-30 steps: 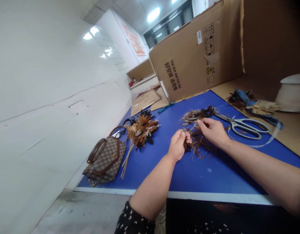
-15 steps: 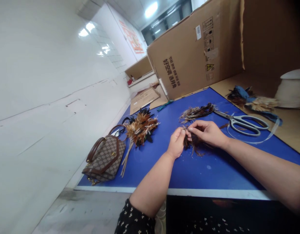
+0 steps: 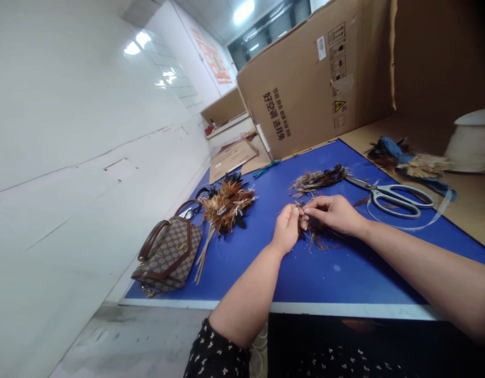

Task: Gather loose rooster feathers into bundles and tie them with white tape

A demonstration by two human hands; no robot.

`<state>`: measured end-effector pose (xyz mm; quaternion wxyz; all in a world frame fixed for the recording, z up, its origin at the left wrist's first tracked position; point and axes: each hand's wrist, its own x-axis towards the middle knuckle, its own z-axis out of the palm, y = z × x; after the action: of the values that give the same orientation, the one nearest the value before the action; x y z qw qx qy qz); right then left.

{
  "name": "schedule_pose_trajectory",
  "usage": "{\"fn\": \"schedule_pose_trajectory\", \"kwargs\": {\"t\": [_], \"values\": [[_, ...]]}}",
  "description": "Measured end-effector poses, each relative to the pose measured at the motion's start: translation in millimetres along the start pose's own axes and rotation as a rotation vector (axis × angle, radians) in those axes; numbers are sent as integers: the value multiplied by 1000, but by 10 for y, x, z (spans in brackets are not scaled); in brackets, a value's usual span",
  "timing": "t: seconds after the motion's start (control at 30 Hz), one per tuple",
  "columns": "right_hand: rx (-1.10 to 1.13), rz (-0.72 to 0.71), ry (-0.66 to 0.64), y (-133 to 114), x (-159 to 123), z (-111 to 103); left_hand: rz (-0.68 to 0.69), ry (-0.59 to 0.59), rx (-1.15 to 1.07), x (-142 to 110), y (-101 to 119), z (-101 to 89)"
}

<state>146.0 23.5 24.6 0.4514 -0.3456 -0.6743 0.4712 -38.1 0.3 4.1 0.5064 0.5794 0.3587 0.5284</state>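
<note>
Over the blue table mat [image 3: 242,273], my left hand [image 3: 286,227] and my right hand [image 3: 335,214] meet with their fingertips close together. My left hand is closed on dark brown feathers [image 3: 302,227], mostly hidden behind the fingers. The right thumb and index finger pinch at the same spot; the small thing between them, if any, is too hidden to make out. Loose brown feathers [image 3: 318,241] lie just below the hands. Behind them rests a bundle of brown and grey feathers [image 3: 317,180]. Large grey-handled scissors [image 3: 396,199] lie to the right.
A patterned handbag [image 3: 174,257] and a bunch of orange-brown feathers on stems [image 3: 229,205] lie at left. A big cardboard box [image 3: 305,89] stands behind. At right are a white spool [image 3: 471,142], clear ribbon [image 3: 439,215] and a feather piece with blue fabric [image 3: 392,149].
The right fingertips have shifted slightly, and less of the dark feathers shows between the hands. Both arms stay in nearly the same place.
</note>
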Motion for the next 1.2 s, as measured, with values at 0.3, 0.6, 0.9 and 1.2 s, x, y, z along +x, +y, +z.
{"fn": "schedule_pose_trajectory", "kwargs": {"t": [0.3, 0.6, 0.9, 1.2], "values": [[17, -17, -49, -53, -7, -30, -74, -65, -255, -18, 77, 44], [-275, -230, 63, -25, -16, -12, -152, 69, -202, 4, 29, 94], [-270, -279, 130, -5, 5, -2, -198, -80, -167, -33, 64, 78], [-246, -419, 143, 77, 20, 35, -199, -80, -200, -39, 69, 98]]}}
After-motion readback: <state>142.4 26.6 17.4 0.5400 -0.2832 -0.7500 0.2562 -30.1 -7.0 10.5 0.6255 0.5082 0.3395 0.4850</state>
